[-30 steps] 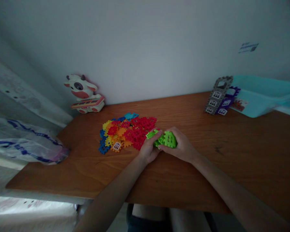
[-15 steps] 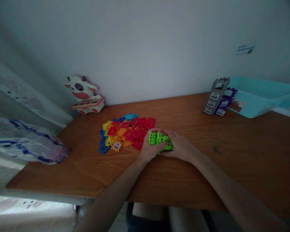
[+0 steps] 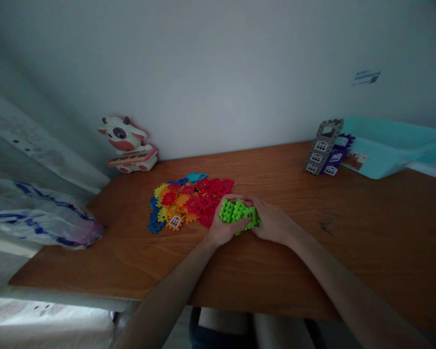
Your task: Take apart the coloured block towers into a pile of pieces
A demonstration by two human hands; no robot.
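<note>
1. Green blocks (image 3: 235, 209) sit between the hands over the wooden table (image 3: 261, 276); the left hand (image 3: 222, 228) grips their left side, thumb across the front, and the right hand (image 3: 274, 221) clasps the right.
2. Pressing pieces together seems in hand; the next push probably needs aligned teeth.
3. Beyond: a colourful pile (image 3: 183, 199), then a grey tower (image 3: 320, 150).
</note>
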